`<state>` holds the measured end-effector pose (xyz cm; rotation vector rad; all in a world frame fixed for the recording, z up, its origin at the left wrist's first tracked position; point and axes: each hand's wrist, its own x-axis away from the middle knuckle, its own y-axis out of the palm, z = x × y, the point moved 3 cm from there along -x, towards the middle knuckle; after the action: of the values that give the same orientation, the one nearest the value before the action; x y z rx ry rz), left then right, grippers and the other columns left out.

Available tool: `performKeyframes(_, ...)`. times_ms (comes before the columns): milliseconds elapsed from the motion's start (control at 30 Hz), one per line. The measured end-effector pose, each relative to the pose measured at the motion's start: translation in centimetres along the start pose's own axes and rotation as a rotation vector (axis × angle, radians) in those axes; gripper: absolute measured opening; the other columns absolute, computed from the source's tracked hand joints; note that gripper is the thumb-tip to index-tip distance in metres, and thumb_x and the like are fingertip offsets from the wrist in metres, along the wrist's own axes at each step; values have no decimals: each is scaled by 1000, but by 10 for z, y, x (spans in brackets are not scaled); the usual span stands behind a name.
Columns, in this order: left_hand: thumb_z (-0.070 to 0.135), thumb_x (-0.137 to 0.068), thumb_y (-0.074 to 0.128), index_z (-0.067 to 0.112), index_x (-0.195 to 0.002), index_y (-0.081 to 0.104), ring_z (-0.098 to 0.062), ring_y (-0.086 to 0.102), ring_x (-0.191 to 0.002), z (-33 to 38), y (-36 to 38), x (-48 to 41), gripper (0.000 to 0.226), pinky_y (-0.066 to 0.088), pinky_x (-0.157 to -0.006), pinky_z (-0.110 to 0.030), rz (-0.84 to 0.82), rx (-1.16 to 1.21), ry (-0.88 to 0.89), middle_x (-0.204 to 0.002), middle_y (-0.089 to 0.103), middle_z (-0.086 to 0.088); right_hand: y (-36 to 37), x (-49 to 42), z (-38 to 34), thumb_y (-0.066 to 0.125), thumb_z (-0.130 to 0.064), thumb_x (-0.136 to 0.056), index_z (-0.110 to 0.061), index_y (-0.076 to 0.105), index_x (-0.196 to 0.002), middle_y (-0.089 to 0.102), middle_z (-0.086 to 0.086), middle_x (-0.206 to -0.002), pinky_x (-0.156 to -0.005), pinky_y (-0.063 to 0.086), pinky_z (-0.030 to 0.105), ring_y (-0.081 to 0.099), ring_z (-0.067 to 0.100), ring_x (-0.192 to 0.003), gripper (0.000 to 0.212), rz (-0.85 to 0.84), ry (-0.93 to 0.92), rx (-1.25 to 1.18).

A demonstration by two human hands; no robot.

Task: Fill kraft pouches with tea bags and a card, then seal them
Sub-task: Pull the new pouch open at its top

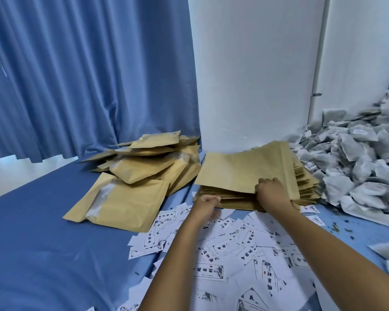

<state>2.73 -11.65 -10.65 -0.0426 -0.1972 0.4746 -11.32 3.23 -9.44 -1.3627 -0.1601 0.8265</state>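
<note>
From the head view, the right hand (271,191) pinches the near edge of the top kraft pouch (247,169), fingers curled on it to peel it off the stack (245,199) under them, while the left hand (206,204) curls against the stack's near edge, apparently steadying it. Cards (229,248) lie just behind both hands, tea bags (355,158) beyond the right fingers, filled pouches (142,167) left of the left fingers, each probably kept within reach.
</note>
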Motion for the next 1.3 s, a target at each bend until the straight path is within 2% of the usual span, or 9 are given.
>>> performKeyframes(167,30,-95,56,7,-101,51,-23,60,-69,-5,21,1,24,49,-65,-33,102,226,-59,-104,62,-16,-14,32,-1,53,-23,-86,-18,70,-90,63,-4,-93,-69,37,25,57,19,-80,18,90,-71,-297)
performKeyframes(300,1,-97,47,2,-120,52,-24,63,-80,-16,37,4,24,54,-71,-35,151,577,-135,-111,62,-17,-15,69,-1,62,-31,-89,-20,70,-83,64,-11,-86,-70,42,18,56,4,-79,15,-87,-282,-790)
performKeyframes(433,-18,-90,33,-2,-100,55,-25,60,-73,-25,52,10,29,56,-51,-32,166,706,-187,-90,63,-15,-13,80,60,70,-20,-83,-18,61,-116,46,-1,-129,-100,34,19,45,12,-115,34,315,323,-995)
performKeyframes(500,-17,-91,30,-1,-104,52,-26,59,-73,-26,60,18,30,57,-56,-34,108,692,-214,-85,62,-15,0,88,91,74,-23,-80,-9,42,-133,38,11,-136,-99,38,33,44,24,-121,64,222,697,-1165)
performKeyframes(600,-4,-97,37,0,-111,47,-27,64,-73,-24,65,30,17,56,-70,-38,-18,394,-275,-96,65,-21,18,101,110,73,-18,-80,2,47,-128,59,20,-117,-82,49,41,59,33,-98,59,-65,931,-1618)
performKeyframes(767,28,-101,33,2,-81,64,-13,67,-51,10,86,67,45,44,-45,-16,-436,-674,-399,-78,72,-13,27,120,134,70,-2,-79,1,55,-122,64,20,-112,-80,52,42,63,33,-91,45,-130,928,-1917)
performKeyframes(900,38,-101,33,6,-83,68,-3,55,-43,46,131,92,50,34,-43,-12,-768,-643,-251,-64,72,-2,29,126,129,75,-3,-76,4,57,-115,65,19,-101,-73,54,40,64,31,-85,43,-62,920,-1731)
performKeyframes(1133,22,-99,45,5,-91,60,-10,50,-44,22,180,68,23,38,-46,-20,-445,-463,-15,-73,64,-12,40,132,107,60,-7,-90,-1,67,-97,69,19,-85,-69,51,35,64,25,-71,11,-80,723,-1565)
performKeyframes(1300,48,-85,62,16,-90,54,-24,60,-82,-17,191,45,33,42,-70,-29,-224,-645,121,-86,57,-2,44,139,100,52,-19,-96,-8,66,-76,66,17,-76,-55,47,28,58,20,-58,26,-100,691,-1732)
